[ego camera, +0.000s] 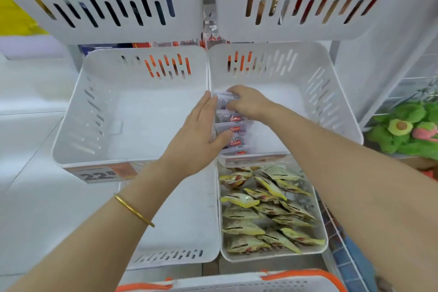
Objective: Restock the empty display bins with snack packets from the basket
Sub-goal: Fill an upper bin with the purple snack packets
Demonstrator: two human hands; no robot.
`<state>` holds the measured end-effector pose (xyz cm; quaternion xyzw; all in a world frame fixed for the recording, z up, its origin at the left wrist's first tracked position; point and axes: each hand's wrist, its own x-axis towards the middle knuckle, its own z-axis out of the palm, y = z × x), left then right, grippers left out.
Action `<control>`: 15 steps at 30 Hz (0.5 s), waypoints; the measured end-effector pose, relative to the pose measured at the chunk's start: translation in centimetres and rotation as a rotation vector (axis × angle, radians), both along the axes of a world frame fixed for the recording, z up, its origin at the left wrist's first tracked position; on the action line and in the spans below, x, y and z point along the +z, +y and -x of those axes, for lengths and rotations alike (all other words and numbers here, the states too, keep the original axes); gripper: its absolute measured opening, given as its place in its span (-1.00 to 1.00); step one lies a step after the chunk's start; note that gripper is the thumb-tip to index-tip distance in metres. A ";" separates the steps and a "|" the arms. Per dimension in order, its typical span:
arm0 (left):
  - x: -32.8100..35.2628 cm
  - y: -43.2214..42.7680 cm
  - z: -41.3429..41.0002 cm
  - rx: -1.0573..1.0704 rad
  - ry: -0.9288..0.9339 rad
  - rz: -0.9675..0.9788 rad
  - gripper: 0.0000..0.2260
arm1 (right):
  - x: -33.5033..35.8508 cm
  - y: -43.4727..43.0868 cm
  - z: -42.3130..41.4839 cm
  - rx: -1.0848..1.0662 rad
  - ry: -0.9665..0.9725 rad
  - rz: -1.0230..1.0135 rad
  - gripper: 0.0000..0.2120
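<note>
A row of white snack packets (pixel 233 127) with red logos stands upright along the left wall of the middle-right white bin (pixel 331 111). My right hand (pixel 246 102) grips the far end of that row from above. My left hand (pixel 201 130) lies flat, fingers together, against the bin's left wall with its thumb touching the row. The middle-left bin (pixel 71 130) holds nothing. The basket (pixel 237 284), white with orange handles, shows only its rim at the bottom edge.
The lower-right bin (pixel 320 251) holds several yellow-green packets. The lower-left bin (pixel 180 258) sits under my left forearm. Two slotted white bins (pixel 106 28) hang overhead. A price tag (pixel 99 174) fronts the left bin. Green plush toys (pixel 407 130) lie at right.
</note>
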<state>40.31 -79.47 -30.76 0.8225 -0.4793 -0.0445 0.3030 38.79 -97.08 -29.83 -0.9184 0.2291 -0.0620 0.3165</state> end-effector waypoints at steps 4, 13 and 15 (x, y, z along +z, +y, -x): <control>0.0 0.0 -0.2 0.003 0.025 0.004 -0.39 | 0.4 -0.1 0.2 0.024 0.090 -0.105 -0.62; 0.3 -0.1 -0.2 0.040 -0.008 -0.017 -0.40 | 0.1 -1.2 0.2 0.041 0.071 -0.012 -0.50; 0.6 0.3 0.2 0.051 -0.018 -0.008 -0.41 | -0.1 -1.1 0.7 0.003 0.047 -0.002 -0.49</control>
